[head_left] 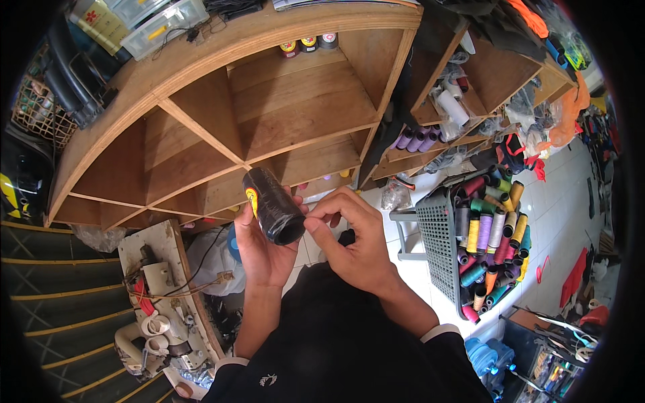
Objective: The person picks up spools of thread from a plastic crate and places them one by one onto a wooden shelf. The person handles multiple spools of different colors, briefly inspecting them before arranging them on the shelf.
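A spool of black thread (274, 209) with a yellow and red label is tilted in front of the wooden shelf. My left hand (262, 258) wraps round it from below, thumb on the label side and fingers behind. The spool's hollow lower end faces me. Close beside that end, my right hand (356, 238) is closed, with thumb and forefinger pinched together near the rim. Whatever lies between those fingertips is too small to make out.
The wooden shelf unit (201, 127) stands ahead, with a few small spools in an upper compartment. At right is a grey basket (437, 245) piled with coloured thread spools. A sewing machine (161, 279) stands at lower left. Blue water bottles (485, 356) are at lower right.
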Available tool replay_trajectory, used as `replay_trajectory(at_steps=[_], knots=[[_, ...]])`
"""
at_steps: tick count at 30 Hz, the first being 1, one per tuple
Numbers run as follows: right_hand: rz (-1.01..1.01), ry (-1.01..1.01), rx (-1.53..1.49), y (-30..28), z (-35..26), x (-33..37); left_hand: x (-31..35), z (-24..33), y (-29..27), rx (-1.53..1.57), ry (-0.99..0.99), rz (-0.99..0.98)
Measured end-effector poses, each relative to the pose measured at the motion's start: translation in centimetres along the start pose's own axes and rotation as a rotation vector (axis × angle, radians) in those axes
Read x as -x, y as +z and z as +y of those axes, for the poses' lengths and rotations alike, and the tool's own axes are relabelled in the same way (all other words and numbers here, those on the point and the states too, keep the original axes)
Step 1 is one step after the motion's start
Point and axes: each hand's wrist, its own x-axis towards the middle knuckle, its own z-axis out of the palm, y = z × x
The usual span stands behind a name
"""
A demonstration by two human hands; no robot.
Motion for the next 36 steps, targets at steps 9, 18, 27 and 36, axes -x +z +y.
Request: replay_trajectory(at_steps=[9, 18, 27, 36], knots=[[0.051, -0.187, 0.135, -0.4, 1.1, 0.7, 0.4, -0.1, 0.3, 0.132, -0.100, -0.070], [0.113, 0.116, -0.173, -0.2, 1.6, 1.9, -0.2, -1.6, -0.2, 0.221, -0.085, -0.126], [0.168, -0.108, -0.028, 0.2, 1.8, 2.5, -0.8, -3.0, -0.1, 0.260, -0.099, -0.213], [0.192, -0.093, 0.050, -2.7, 2.2, 1.0, -1.1, -3.4, 0.4, 0.413, -0.174, -0.232]])
